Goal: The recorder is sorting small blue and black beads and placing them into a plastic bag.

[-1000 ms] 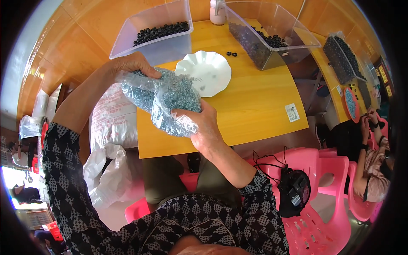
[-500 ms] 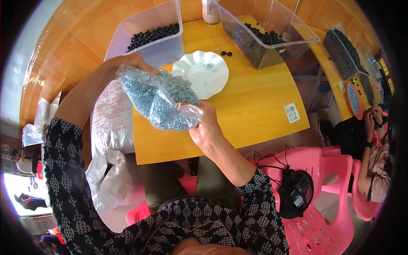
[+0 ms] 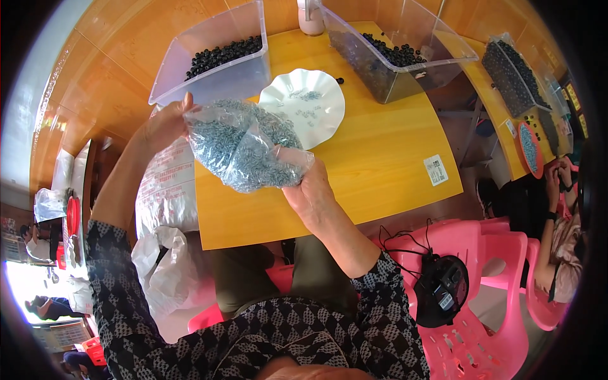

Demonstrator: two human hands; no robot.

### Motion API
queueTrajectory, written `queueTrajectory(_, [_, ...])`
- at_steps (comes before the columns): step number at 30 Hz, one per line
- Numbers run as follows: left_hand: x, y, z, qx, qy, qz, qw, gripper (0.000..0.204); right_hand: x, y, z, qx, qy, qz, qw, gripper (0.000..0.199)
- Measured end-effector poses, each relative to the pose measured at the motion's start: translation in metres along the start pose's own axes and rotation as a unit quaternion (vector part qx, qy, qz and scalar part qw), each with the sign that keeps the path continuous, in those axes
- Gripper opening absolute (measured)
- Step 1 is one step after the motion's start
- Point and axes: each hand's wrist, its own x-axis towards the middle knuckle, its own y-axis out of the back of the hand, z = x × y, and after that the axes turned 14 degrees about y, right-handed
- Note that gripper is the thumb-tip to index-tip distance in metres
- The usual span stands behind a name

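A clear plastic bag (image 3: 237,152) full of small blue-grey metal pieces, too small to name, hangs tilted over the table's left part. My left hand (image 3: 166,126) pinches the bag's left end, its thumb pointing up. Near the bag's right end, my right hand (image 3: 311,193) grips the plastic, fingers partly hidden by it. Just beyond the bag lies a white plate with a wavy rim (image 3: 329,130), with a thin scatter of the same pieces on it. The bag overlaps the plate's near left edge.
Two clear bins (image 3: 244,82) (image 3: 405,82) of black round parts stand at the back of the yellow table (image 3: 380,164). A white sack (image 3: 166,190) stands left. Pink chairs (image 3: 468,342), one bearing a black bag (image 3: 443,291), are at right, near another person's hands (image 3: 557,174).
My left hand has drawn back toward me and left, to the bag's left end. The bag is stretched wider. More pieces show on the plate, which sits slightly further right.
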Motion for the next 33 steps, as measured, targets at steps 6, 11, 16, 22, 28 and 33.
queueTrajectory(6, [-0.010, -0.034, 0.001, 0.008, -0.005, -0.025, 1.000, 0.085, 0.003, -0.006, 0.000, 0.009, 0.002, 0.021, 1.000, 0.038])
queueTrajectory(11, [-0.007, -0.056, -0.001, -0.051, -0.060, -0.026, 0.997, 0.070, 0.003, -0.004, 0.000, 0.009, -0.002, 0.022, 1.000, 0.038])
queueTrajectory(16, [-0.014, -0.069, -0.002, -0.205, -0.039, -0.007, 0.978, 0.056, -0.003, -0.005, 0.002, -0.004, -0.024, -0.009, 1.000, 0.036])
queueTrajectory(22, [-0.025, -0.065, 0.023, -0.194, -0.039, 0.079, 0.977, 0.042, -0.006, -0.007, -0.002, 0.081, -0.020, -0.045, 0.996, 0.035])
queueTrajectory(28, [-0.022, -0.051, 0.050, -0.168, -0.067, 0.108, 0.978, 0.019, 0.010, -0.001, 0.000, 0.077, 0.053, 0.001, 0.996, 0.033])
queueTrajectory(33, [-0.005, -0.049, 0.052, -0.151, -0.103, 0.111, 0.977, 0.010, 0.004, -0.001, -0.004, 0.098, 0.037, -0.006, 0.994, 0.033])
